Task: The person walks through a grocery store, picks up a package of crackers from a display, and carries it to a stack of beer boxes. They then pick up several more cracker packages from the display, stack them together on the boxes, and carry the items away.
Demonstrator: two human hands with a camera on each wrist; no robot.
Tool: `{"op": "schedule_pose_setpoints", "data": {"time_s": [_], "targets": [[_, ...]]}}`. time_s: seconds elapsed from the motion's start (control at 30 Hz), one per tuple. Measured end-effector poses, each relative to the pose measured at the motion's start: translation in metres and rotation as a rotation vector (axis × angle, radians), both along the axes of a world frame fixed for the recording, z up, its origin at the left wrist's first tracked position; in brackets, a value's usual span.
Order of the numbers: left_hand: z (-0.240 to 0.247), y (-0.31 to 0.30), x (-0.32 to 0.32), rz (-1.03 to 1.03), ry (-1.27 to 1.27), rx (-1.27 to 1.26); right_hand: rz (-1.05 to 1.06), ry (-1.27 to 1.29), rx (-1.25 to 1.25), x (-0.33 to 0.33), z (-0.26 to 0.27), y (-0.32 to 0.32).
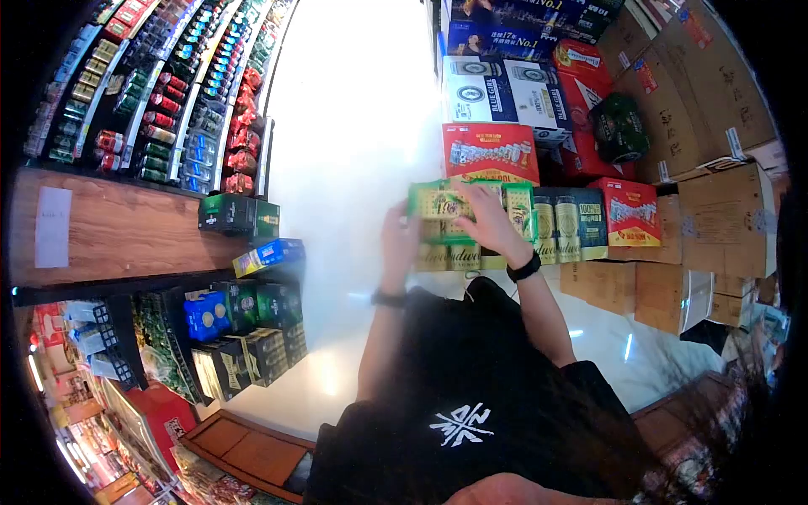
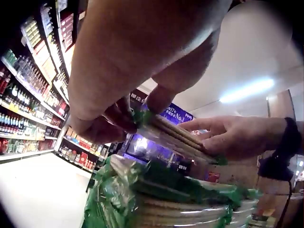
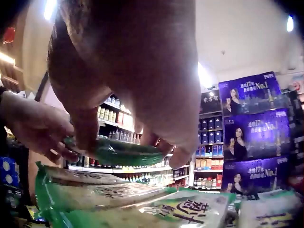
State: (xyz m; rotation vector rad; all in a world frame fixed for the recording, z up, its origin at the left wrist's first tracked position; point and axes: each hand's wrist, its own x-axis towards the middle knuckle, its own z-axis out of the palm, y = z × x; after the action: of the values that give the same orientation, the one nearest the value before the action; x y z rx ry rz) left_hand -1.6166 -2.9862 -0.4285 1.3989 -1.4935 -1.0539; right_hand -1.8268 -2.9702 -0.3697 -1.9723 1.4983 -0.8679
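Green-edged packets [image 1: 519, 202] of flat crackers lie side by side on top of boxes in front of the person. In the left wrist view both hands pinch one raised packet [image 2: 178, 137] at its ends, the left hand [image 2: 142, 61] at its left end and the right hand [image 2: 237, 135] at its right. Below it lie more packets [image 2: 190, 204]. From the right wrist view, the right hand [image 3: 128, 71] curls over the green packet [image 3: 126, 152], with the left hand [image 3: 38, 123] at its far end. The head view shows the left hand [image 1: 400, 231] blurred beside the right hand [image 1: 492, 223].
Gold can cartons [image 1: 555, 227] stand under and beside the packets. Red boxes [image 1: 490, 150] and stacked beer cartons rise behind, with brown cardboard boxes [image 1: 728, 219] at right. Drink shelves [image 1: 160, 101] line the left, across a white floor [image 1: 353, 109].
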Motion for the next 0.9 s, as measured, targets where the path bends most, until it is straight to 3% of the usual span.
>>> {"op": "schedule_pose_setpoints", "data": {"time_s": [0.13, 0.23, 0.43, 0.53, 0.63, 0.9], "targets": [[-0.01, -0.007, -0.005, 0.046, 0.027, -0.041, -0.034, 0.082, -0.079, 0.006, -0.018, -0.013], [-0.028, -0.014, -0.005, 0.061, -0.086, -0.178, -0.024, 0.121, -0.094, 0.011, -0.023, -0.019], [-0.033, -0.022, -0.003, 0.001, -0.098, -0.202, -0.089, 0.227, -0.021, 0.012, -0.039, -0.02], [-0.039, -0.02, -0.006, 0.024, -0.2, -0.242, -0.087, 0.21, 0.041, 0.009, -0.044, -0.019], [-0.033, -0.015, -0.012, 0.06, -0.135, -0.114, -0.104, 0.159, -0.024, 0.01, -0.038, -0.012], [-0.024, -0.006, -0.006, 0.105, -0.141, -0.147, -0.213, 0.038, -0.132, 0.009, -0.011, 0.023]]}}
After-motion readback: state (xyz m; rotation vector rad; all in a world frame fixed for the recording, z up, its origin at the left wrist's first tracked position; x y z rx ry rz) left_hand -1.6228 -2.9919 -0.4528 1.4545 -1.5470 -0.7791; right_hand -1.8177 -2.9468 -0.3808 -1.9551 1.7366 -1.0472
